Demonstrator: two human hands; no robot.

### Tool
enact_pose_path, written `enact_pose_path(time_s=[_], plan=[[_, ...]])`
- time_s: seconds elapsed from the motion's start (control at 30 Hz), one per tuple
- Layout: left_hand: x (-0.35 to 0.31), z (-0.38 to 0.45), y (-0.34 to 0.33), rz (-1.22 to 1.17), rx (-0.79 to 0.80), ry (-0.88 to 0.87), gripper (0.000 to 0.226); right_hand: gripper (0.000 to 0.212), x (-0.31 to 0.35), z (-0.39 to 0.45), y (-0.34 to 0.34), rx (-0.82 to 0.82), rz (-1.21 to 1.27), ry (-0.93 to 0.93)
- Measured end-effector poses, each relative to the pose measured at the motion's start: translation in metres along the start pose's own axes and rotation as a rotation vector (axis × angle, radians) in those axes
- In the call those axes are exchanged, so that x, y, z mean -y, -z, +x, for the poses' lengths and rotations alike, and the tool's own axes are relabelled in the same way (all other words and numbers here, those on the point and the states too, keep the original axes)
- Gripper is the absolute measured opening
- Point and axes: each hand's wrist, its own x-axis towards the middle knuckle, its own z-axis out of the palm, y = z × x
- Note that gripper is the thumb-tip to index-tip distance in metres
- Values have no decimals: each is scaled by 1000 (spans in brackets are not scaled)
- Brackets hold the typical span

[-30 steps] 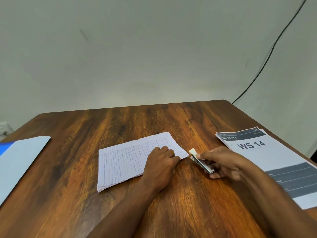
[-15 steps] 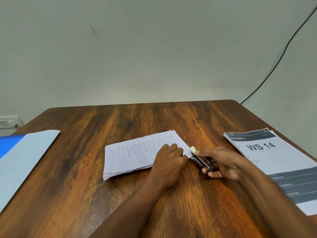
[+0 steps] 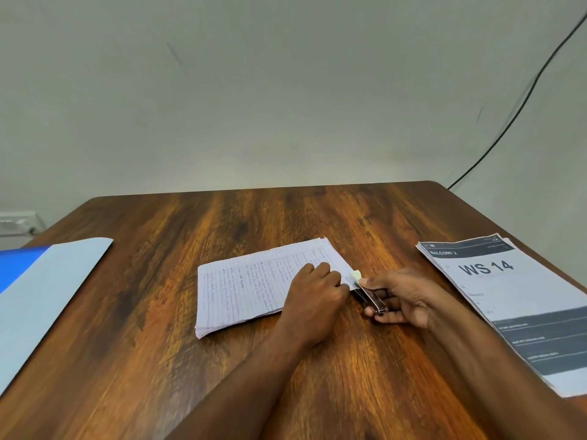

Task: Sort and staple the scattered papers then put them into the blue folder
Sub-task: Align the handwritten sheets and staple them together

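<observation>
Blue folder [image 3: 47,300]: lies open at the left edge of the bench [image 3: 254,217], a pale inner flap facing up, a strip of bright blue showing at its far left side; well apart from the other papers.
Socket [image 3: 17,222]: a white wall fitting behind the bench's far left corner, blurred.
Handwritten papers [image 3: 251,284]: a stack of lined sheets lying flat near the middle of the bench, turned at a slant, edges slightly uneven along the near side.
Left hand [image 3: 314,296]: rests on the right end of the handwritten papers, fingers curled under with knuckles pressing down on the top sheet; the grip is clenched and holds nothing.
Stapler [image 3: 368,293]: small, dark with metal parts, its pale front tip over the right corner of the handwritten papers, just beside the left hand.
Right hand [image 3: 403,296]: its grip is closed round the stapler, thumb on top, fingers underneath.
Printed papers [image 3: 508,300]: a stack headed "WS 14" with dark bands, lying at the right edge of the bench, near the right forearm.
Cable [image 3: 521,103]: a dark line running down the wall behind the far right corner.
</observation>
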Motion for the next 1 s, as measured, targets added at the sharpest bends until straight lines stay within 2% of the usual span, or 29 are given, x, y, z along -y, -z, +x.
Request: enact_pose_path(time_s=[0.17,0.27,0.3,0.67,1.0], plan=[[1,-2,-5,-7,-39,10,5,23,-1,1,-3,-37,7,-4],[0,-2,-5,-42,-78,66,46,18,0,0,-3,-39,19,-6],[-1,-2,-4,-41,-85,73,51,18,0,0,-3,-38,21,-6],[2,1,-7,-73,-119,55,39,30,0,0,-5,54,-5,-40],[6,2,-10,-226,-128,160,18,48,0,-3,-15,-11,-60,19]])
